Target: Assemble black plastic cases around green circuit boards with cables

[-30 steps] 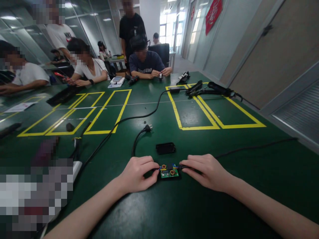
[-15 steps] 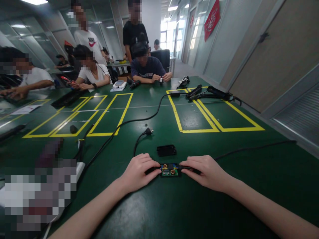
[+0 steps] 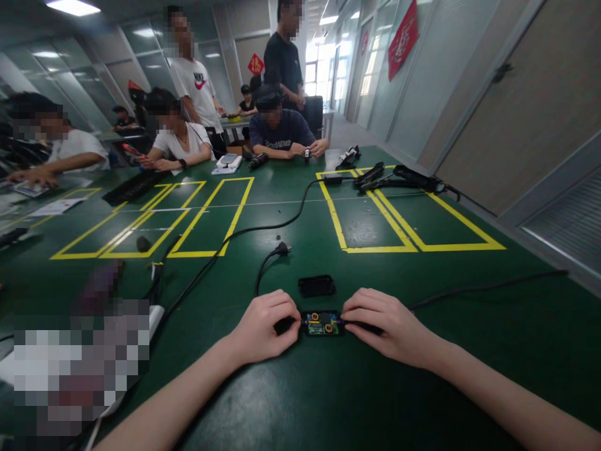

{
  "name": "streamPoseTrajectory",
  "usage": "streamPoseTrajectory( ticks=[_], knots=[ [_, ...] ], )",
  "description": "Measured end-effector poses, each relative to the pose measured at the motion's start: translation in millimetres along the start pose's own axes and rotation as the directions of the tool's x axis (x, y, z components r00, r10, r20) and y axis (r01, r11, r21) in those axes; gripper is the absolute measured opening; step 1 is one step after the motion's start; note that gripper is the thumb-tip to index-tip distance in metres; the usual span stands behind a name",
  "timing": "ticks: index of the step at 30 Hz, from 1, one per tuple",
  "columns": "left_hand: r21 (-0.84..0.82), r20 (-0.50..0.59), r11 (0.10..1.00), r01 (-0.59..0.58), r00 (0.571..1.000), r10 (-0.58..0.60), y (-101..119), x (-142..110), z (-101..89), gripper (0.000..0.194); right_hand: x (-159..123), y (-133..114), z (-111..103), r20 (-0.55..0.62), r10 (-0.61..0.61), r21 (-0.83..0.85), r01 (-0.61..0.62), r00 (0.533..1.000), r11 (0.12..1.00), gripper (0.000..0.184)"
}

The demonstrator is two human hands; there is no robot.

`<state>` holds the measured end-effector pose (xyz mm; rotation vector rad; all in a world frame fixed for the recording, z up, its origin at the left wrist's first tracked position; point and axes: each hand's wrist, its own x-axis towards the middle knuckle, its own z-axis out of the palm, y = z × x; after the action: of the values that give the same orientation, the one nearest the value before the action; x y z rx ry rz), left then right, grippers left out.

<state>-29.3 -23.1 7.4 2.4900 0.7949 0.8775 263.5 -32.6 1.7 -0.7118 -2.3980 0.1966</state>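
A small green circuit board (image 3: 322,328) with two copper coils lies in an open black case between my hands. My left hand (image 3: 267,326) pinches the black power cord at the board's left end; the fingers hide most of that grip. At the other end my right hand (image 3: 387,322) is closed on a black cable (image 3: 488,288), which runs on to the right. Just beyond the board sits a loose black case cover (image 3: 317,285), hollow side up. Farther off, a black mains plug (image 3: 282,248) rests on its cord behind my left hand.
Yellow tape outlines (image 3: 381,249) mark the green table (image 3: 394,407). A long black cord (image 3: 263,227) crosses it to a black adapter (image 3: 333,180). Black tools or cable parts (image 3: 413,175) lie at the far right. Several people sit or stand across the table.
The view has shifted slightly. My left fingers have closed up more at the board's left end, and my right hand stays at the other end. A standing person in black has turned and moved.
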Motion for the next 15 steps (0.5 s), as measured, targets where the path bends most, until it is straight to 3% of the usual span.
streamPoseTrajectory(
  ticks=[6, 11, 15],
  knots=[
    [-0.052, 0.039, 0.993, 0.106, 0.994, -0.104, 3, 0, 0.3, 0.012, 0, -3, -1, 0.065, 0.042, 0.044, -0.045, 0.997, 0.998, 0.021],
    [0.021, 0.016, 0.993, 0.115, 0.993, -0.115, 2, -2, 1.0, 0.013, -2, -4, 3, 0.066, 0.096, -0.043, -0.093, 0.993, 0.995, 0.020],
    [0.179, 0.062, 0.969, 0.170, 0.981, -0.184, -3, -4, 3.2, 0.065, -5, -1, 14, 0.000, 0.269, -0.178, -0.265, 0.963, 0.948, 0.047]
  ],
)
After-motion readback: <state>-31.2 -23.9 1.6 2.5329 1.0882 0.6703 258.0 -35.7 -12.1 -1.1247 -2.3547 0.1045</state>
